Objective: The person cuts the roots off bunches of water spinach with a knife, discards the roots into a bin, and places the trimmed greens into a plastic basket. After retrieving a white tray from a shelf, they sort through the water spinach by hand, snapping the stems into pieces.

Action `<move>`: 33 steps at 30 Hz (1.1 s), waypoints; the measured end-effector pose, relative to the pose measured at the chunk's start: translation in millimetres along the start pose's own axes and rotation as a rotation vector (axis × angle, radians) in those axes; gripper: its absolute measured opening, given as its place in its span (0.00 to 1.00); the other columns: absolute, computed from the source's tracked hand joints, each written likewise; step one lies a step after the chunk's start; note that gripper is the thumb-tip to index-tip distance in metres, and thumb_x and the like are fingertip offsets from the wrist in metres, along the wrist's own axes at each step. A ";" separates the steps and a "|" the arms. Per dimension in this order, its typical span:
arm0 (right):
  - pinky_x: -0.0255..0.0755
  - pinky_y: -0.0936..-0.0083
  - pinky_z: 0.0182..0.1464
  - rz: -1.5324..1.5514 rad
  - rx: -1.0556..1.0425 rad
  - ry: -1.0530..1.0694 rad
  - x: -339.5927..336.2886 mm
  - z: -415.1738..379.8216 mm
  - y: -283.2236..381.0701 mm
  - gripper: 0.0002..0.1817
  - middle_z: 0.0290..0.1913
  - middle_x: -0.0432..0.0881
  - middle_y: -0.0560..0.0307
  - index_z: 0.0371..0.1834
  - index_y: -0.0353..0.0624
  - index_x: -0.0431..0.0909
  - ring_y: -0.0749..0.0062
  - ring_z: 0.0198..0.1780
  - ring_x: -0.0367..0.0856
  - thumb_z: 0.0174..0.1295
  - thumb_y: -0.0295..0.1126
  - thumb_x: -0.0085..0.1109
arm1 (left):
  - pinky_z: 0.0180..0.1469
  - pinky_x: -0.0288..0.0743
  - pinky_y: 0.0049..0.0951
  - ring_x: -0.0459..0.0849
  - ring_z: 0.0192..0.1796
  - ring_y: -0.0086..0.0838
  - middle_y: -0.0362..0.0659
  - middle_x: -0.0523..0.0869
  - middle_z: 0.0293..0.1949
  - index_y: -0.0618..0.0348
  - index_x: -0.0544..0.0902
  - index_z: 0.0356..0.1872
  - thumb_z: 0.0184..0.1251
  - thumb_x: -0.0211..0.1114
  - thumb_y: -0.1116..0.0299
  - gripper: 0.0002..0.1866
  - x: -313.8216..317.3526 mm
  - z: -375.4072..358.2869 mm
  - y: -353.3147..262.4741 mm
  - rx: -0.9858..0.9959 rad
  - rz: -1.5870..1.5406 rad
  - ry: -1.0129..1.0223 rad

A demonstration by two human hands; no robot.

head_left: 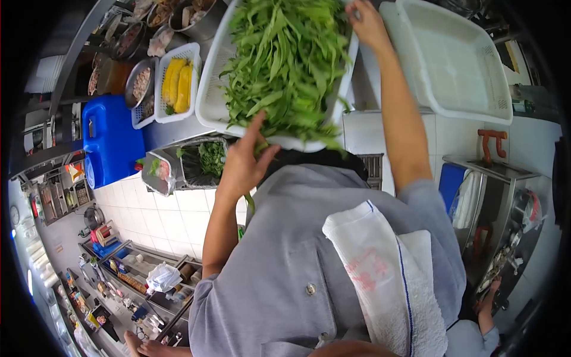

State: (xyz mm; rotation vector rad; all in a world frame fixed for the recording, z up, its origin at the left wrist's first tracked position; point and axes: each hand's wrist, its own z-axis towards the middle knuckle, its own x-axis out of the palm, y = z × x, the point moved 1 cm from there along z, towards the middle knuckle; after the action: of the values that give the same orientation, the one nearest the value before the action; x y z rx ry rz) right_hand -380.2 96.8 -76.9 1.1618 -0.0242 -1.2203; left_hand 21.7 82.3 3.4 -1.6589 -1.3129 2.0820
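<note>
A large white plastic basket (208, 95) heaped with long leafy greens (285, 71) is in front of me. At its near left corner is my left hand (244, 157), fingers apart and the index fingertip against the leaves. A loose green stem (250, 204) hangs below that hand, by my shirt. My right hand (367, 25) reaches to the far right rim of the basket, its fingers curled over the edge there. Some leaves spill over the near rim.
An upright white basket (464, 59) stands at right. Left are yellow vegetables (177, 80) in a small basket, a bowl of chopped meat (140, 83) and a blue jerrycan (113, 140). Below the counter sits a black-lined bin (202, 163) with greens. A person's arm (488, 306) shows lower right.
</note>
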 end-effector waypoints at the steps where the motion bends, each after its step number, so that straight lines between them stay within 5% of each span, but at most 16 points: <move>1: 0.68 0.63 0.59 0.090 0.067 0.143 0.2 8.5 0.4 0.13 0.55 0.73 0.37 0.51 0.35 0.74 0.48 0.56 0.74 0.67 0.27 0.48 | 0.33 0.76 0.33 0.83 0.29 0.37 0.52 0.85 0.35 0.59 0.73 0.65 0.61 0.71 0.74 0.30 -2.7 0.7 4.7 -0.070 -0.012 -0.088; 2: 0.69 0.65 0.55 0.012 -0.178 0.008 11.3 21.8 -25.8 0.11 0.49 0.73 0.40 0.48 0.35 0.73 0.48 0.53 0.74 0.64 0.25 0.51 | 0.29 0.73 0.29 0.81 0.25 0.31 0.49 0.85 0.30 0.60 0.76 0.62 0.61 0.71 0.73 0.26 -6.2 -2.2 8.8 -0.147 -0.024 -0.167; 5: 0.71 0.64 0.51 -0.027 -0.236 -0.024 -14.2 8.1 37.6 0.11 0.48 0.74 0.40 0.46 0.34 0.73 0.46 0.49 0.75 0.61 0.23 0.54 | 0.24 0.67 0.23 0.74 0.21 0.18 0.44 0.83 0.22 0.62 0.85 0.44 0.61 0.71 0.75 0.11 -24.7 3.5 18.4 -0.156 -0.019 -0.287; 6: 0.72 0.67 0.47 -0.048 -0.153 -0.016 -23.1 -5.4 60.1 0.09 0.44 0.76 0.44 0.45 0.35 0.73 0.52 0.45 0.77 0.63 0.23 0.54 | 0.24 0.66 0.22 0.73 0.22 0.17 0.43 0.83 0.22 0.62 0.86 0.40 0.61 0.71 0.75 0.07 -27.2 5.3 19.7 -0.167 -0.034 -0.311; 8: 0.73 0.71 0.40 -0.018 0.030 0.089 -40.4 -46.4 103.4 0.07 0.37 0.80 0.50 0.43 0.39 0.76 0.64 0.36 0.80 0.63 0.24 0.57 | 0.25 0.69 0.25 0.77 0.22 0.21 0.45 0.85 0.25 0.63 0.87 0.38 0.61 0.70 0.76 0.05 -27.4 15.2 13.5 -0.152 -0.036 -0.298; 9: 0.73 0.72 0.36 0.035 0.126 0.180 -47.1 -65.9 121.9 0.07 0.33 0.83 0.52 0.42 0.42 0.80 0.69 0.32 0.81 0.61 0.25 0.60 | 0.26 0.71 0.27 0.79 0.23 0.24 0.46 0.85 0.27 0.63 0.87 0.39 0.61 0.69 0.77 0.06 -23.0 24.1 8.7 0.044 -0.069 -0.289; 10: 0.74 0.70 0.35 0.073 0.173 0.299 -49.2 -81.8 131.3 0.06 0.30 0.84 0.51 0.40 0.41 0.80 0.63 0.29 0.82 0.60 0.25 0.60 | 0.27 0.73 0.28 0.82 0.25 0.28 0.47 0.86 0.28 0.63 0.86 0.40 0.60 0.69 0.77 0.07 -20.8 30.5 -0.1 0.242 -0.098 -0.276; 11: 0.74 0.68 0.33 0.113 0.216 0.412 -49.2 -95.1 136.7 0.06 0.27 0.85 0.50 0.38 0.40 0.81 0.57 0.27 0.83 0.59 0.26 0.60 | 0.30 0.77 0.32 0.85 0.28 0.35 0.47 0.86 0.33 0.62 0.87 0.40 0.59 0.69 0.78 0.08 -22.1 38.2 -14.3 0.228 -0.058 -0.165; 14: 0.76 0.76 0.39 0.078 0.212 0.395 -45.2 -104.0 145.8 0.08 0.35 0.87 0.52 0.43 0.38 0.81 0.71 0.35 0.85 0.61 0.25 0.61 | 0.30 0.79 0.33 0.87 0.31 0.37 0.45 0.85 0.42 0.58 0.87 0.44 0.60 0.69 0.74 0.11 -4.7 77.0 -14.6 0.504 -0.001 -0.165; 15: 0.77 0.74 0.41 0.033 0.207 0.329 -44.1 -99.4 144.3 0.09 0.37 0.88 0.50 0.44 0.37 0.82 0.68 0.37 0.87 0.61 0.26 0.62 | 0.30 0.79 0.33 0.87 0.31 0.37 0.45 0.85 0.42 0.58 0.87 0.44 0.60 0.69 0.74 0.11 -6.1 90.2 -17.0 0.529 0.008 -0.170; 18: 0.79 0.72 0.43 0.025 0.190 0.060 -38.4 -75.7 140.1 0.09 0.37 0.88 0.49 0.44 0.37 0.82 0.65 0.39 0.87 0.61 0.26 0.62 | 0.33 0.82 0.34 0.88 0.35 0.39 0.47 0.81 0.54 0.50 0.84 0.53 0.62 0.69 0.66 0.17 -9.2 129.5 -21.5 0.533 0.372 -0.189; 20: 0.79 0.71 0.45 0.016 0.140 -0.003 -27.4 -56.1 126.7 0.10 0.39 0.87 0.48 0.46 0.38 0.81 0.63 0.40 0.87 0.62 0.28 0.61 | 0.37 0.83 0.39 0.88 0.40 0.44 0.50 0.77 0.60 0.43 0.75 0.64 0.63 0.67 0.60 0.27 -11.2 158.5 -16.5 0.311 0.672 -0.311; 22: 0.76 0.60 0.47 -0.021 0.010 -0.090 -13.6 -39.2 114.9 0.11 0.37 0.85 0.46 0.44 0.40 0.81 0.52 0.43 0.85 0.58 0.28 0.61 | 0.39 0.83 0.42 0.88 0.42 0.48 0.51 0.78 0.60 0.42 0.71 0.67 0.63 0.67 0.61 0.30 -18.3 183.1 11.3 0.210 0.715 -0.227; 27: 0.76 0.57 0.48 -0.059 0.090 0.091 -24.5 -65.7 140.2 0.14 0.41 0.85 0.46 0.47 0.42 0.81 0.48 0.46 0.83 0.58 0.32 0.64 | 0.43 0.81 0.51 0.86 0.44 0.56 0.53 0.81 0.56 0.44 0.65 0.70 0.61 0.64 0.66 0.33 -41.2 188.1 96.9 0.054 0.777 -0.108; 30: 0.78 0.63 0.46 0.043 0.284 0.406 -32.9 -96.8 170.1 0.19 0.45 0.84 0.42 0.50 0.38 0.79 0.53 0.44 0.85 0.57 0.34 0.67 | 0.43 0.79 0.53 0.85 0.45 0.58 0.55 0.83 0.51 0.44 0.68 0.68 0.60 0.63 0.67 0.31 -47.0 187.6 130.9 0.071 0.740 -0.164; 33: 0.78 0.56 0.44 -0.362 0.208 0.631 -6.0 -122.9 173.1 0.30 0.47 0.79 0.37 0.58 0.37 0.70 0.45 0.47 0.83 0.53 0.34 0.72 | 0.45 0.77 0.53 0.84 0.48 0.58 0.58 0.84 0.50 0.42 0.72 0.64 0.61 0.62 0.66 0.27 -45.6 188.7 114.6 0.034 0.624 -0.225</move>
State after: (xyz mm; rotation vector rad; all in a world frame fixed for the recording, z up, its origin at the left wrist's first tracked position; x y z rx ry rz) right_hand -189.9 164.2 -10.9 1.7466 0.5648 -1.1259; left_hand -80.5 -112.0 -47.9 -2.0626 -0.8629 2.6748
